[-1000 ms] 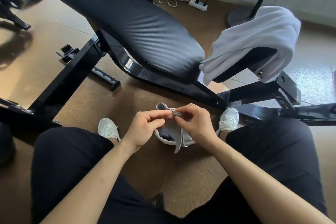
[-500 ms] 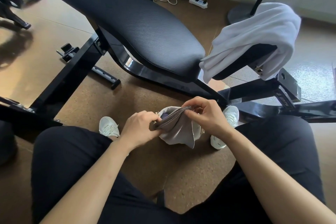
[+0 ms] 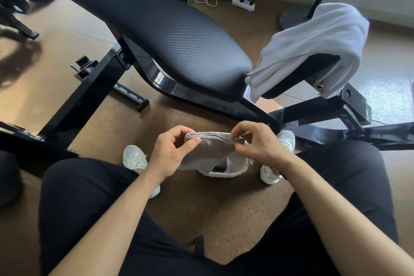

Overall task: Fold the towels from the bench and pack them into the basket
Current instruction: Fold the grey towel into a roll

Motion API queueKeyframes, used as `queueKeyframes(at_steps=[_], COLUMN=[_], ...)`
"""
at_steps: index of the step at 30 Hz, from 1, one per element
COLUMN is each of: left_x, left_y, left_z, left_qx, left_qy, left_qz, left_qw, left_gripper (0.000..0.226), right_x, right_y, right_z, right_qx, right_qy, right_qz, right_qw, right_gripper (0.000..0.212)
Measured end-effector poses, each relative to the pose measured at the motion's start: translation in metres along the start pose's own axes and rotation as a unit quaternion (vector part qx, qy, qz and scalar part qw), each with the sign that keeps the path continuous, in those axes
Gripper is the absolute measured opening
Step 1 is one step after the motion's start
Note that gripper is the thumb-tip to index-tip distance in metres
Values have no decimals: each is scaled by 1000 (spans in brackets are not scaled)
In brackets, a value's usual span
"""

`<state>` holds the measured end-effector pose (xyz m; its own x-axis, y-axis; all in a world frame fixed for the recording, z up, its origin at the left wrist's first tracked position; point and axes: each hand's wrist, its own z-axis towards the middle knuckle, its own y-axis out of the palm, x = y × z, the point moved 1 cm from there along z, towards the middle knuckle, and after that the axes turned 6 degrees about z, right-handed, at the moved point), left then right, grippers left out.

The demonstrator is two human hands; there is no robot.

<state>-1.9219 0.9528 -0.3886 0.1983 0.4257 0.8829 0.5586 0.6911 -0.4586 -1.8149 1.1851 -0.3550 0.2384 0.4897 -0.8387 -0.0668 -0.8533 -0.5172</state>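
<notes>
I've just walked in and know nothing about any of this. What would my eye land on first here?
First, the two hands low in the middle: the left hand and right hand each pinch an end of a folded grey towel, held over a white basket on the floor between the feet. Next, the big black bench slanting across the top, with a white towel draped over its right-hand pad.
</notes>
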Motion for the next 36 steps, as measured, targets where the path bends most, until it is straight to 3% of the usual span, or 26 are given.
queueKeyframes(at_steps=[5,8,13,17,23,30,36], left_x=[1,1,5,2,-1,-15,-27], left_y=[-2,-6,-8,-5,-3,24,38], left_z=[1,2,2,3,5,7,7], left_qx=[10,29,20,-16,-151,-232,-265], left_qy=[-11,-9,-3,-8,-32,-26,-16], left_qz=[-46,-68,-89,-75,-114,35,84], left_qw=[999,997,996,997,981,972,961], left_gripper=[27,31,22,20,39,25,27], right_x=[-15,-20,-22,-20,-30,-18,-3], right_y=[28,38,46,46,16,-24,-49], right_z=[0,2,3,0,-14,-26,-33], right_qx=[-15,-20,-105,-132,-115,-78,6], right_qy=[-56,-124,-208,-189,-127,-84,-53], right_qz=[17,-33,-98,-103,35,176,264], right_qw=[998,991,968,968,985,978,963], right_gripper=[41,35,42,46,54,54,49])
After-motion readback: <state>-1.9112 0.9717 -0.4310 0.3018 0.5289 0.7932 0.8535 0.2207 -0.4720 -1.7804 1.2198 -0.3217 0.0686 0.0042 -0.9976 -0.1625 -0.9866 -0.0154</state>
